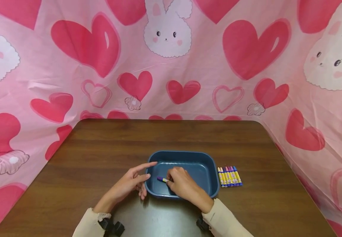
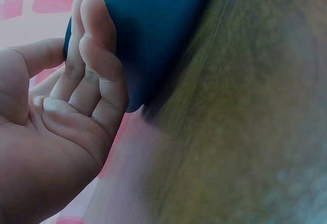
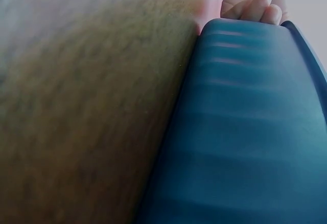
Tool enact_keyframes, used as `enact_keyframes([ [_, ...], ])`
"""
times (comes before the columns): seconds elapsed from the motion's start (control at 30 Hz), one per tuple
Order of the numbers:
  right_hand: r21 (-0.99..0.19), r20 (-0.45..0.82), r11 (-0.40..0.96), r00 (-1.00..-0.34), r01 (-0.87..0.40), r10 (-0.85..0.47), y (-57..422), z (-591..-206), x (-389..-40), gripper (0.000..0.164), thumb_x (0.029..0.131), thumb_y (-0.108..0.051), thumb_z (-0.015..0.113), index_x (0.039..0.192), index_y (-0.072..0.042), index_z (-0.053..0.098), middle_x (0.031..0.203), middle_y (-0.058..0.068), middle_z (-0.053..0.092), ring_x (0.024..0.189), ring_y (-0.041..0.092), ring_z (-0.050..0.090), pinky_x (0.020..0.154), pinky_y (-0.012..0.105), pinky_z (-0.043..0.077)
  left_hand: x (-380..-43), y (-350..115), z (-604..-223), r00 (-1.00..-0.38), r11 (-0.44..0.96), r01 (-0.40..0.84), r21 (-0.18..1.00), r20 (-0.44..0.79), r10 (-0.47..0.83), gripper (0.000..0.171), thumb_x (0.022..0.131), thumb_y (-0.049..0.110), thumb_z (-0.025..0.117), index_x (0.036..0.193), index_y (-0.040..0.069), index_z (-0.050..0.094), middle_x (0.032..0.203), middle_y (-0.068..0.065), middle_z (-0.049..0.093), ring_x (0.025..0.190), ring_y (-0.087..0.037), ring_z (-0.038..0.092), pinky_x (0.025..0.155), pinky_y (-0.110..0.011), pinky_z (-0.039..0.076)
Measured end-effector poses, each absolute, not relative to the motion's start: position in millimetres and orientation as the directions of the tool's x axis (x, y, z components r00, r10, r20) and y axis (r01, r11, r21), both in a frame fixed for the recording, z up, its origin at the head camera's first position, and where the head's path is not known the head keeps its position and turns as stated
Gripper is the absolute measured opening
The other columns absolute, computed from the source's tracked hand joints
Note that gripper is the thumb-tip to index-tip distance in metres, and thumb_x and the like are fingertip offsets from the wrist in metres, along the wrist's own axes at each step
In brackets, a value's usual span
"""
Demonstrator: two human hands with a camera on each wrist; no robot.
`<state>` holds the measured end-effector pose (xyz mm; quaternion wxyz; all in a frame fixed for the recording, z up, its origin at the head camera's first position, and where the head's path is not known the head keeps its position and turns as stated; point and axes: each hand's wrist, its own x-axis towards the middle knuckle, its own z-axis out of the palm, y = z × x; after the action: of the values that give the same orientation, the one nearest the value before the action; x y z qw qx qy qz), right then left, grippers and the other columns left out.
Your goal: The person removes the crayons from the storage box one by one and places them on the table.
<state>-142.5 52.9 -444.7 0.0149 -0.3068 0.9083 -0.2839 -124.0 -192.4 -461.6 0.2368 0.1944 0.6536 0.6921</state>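
Observation:
A dark blue rectangular tray (image 1: pixel 190 177) lies on the table. My right hand (image 1: pixel 185 186) reaches over its near side and pinches a crayon (image 1: pixel 162 179) with a purple end, low inside the tray. At the left rim is my left hand (image 1: pixel 129 184), index finger stretched over the edge and thumb right at the rim. In the left wrist view, the left hand (image 2: pixel 76 91) has its fingers loosely extended beside the tray wall (image 2: pixel 153 35). The right wrist view shows the tray's outer side (image 3: pixel 240 122), which hides the right hand; left fingers (image 3: pixel 258 7) appear beyond it.
To the right of the tray, several crayons (image 1: pixel 230 176) with yellow wrappers lie side by side in a row. The brown wooden table (image 1: pixel 114 141) has a pink heart-and-rabbit cloth (image 1: pixel 159 65) around its back and sides.

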Motion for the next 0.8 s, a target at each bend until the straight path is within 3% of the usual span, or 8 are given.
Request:
enact_keyframes([
  [0.53, -0.540, 0.176, 0.647, -0.824, -0.539, -0.539, 49.0, -443.0, -142.2, 0.006, 0.088, -0.008, 0.075, 0.088, -0.003, 0.074, 0.075, -0.001, 0.059, 0.064, 0.008, 0.050, 0.057, 0.020, 0.045, -125.6, -194.5, -461.8, -0.817, -0.023, -0.067, 0.997, -0.042, 0.575, 0.053, 0.106, 0.019, 0.048, 0.156, 0.009, 0.032, 0.069, -0.014, 0.069, 0.055, -0.021, 0.067, 0.054, -0.028, 0.055],
  [0.8, -0.494, 0.234, 0.658, -0.816, -0.568, -0.529, 50.5, -441.7, -142.3, 0.005, 0.087, -0.008, 0.075, 0.084, -0.005, 0.073, 0.075, -0.001, 0.059, 0.067, 0.009, 0.051, 0.060, 0.023, 0.046, -125.6, -193.2, -464.4, -0.813, -0.052, -0.047, 0.998, -0.008, 0.583, 0.053, 0.106, 0.015, 0.047, 0.156, 0.007, 0.031, 0.067, -0.013, 0.070, 0.053, -0.022, 0.067, 0.053, -0.028, 0.053],
])
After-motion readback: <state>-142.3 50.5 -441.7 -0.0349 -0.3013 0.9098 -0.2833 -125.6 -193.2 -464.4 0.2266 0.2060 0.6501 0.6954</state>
